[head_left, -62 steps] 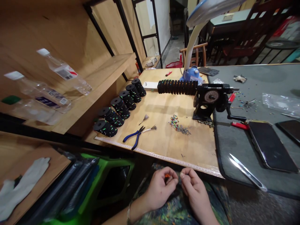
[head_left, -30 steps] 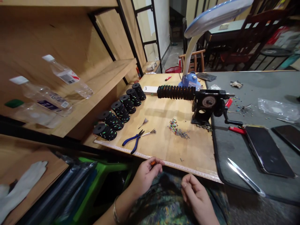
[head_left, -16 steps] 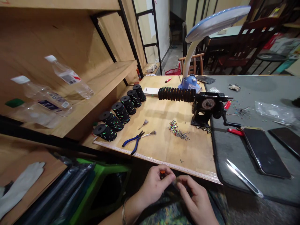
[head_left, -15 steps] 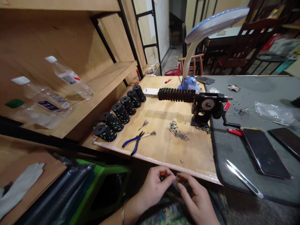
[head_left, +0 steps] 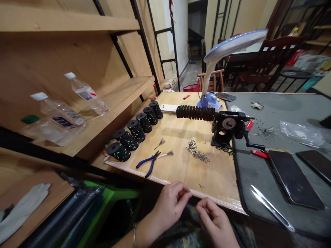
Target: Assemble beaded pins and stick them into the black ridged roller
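Note:
My left hand (head_left: 172, 201) is closed over the table's front edge, with a small orange-red thing (head_left: 181, 193) showing between its fingers; its kind is hard to make out. To its right, my right hand (head_left: 213, 217) is pinched shut, and whatever its fingertips hold is too small to see. On the wood beyond my hands lies a scattered pile of small coloured pins or beads (head_left: 197, 151). Blue-handled pliers (head_left: 148, 163) lie to the left with two small brushes (head_left: 166, 154). A hand-cranked winder (head_left: 227, 125) carries a row of black coils (head_left: 195, 113).
Black spools with coloured bits (head_left: 118, 152) line the left side. A blue lamp (head_left: 208, 100) stands at the back. On the grey mat (head_left: 258, 165) lie phones (head_left: 294, 179), white-silver tweezers (head_left: 272, 208) and a plastic bag (head_left: 301, 132). Bottles (head_left: 89, 94) rest on the shelf.
The camera view has tilted up a little, so the table sits lower in the picture. My hands have drawn slightly apart; the left stays closed around the orange-red thing.

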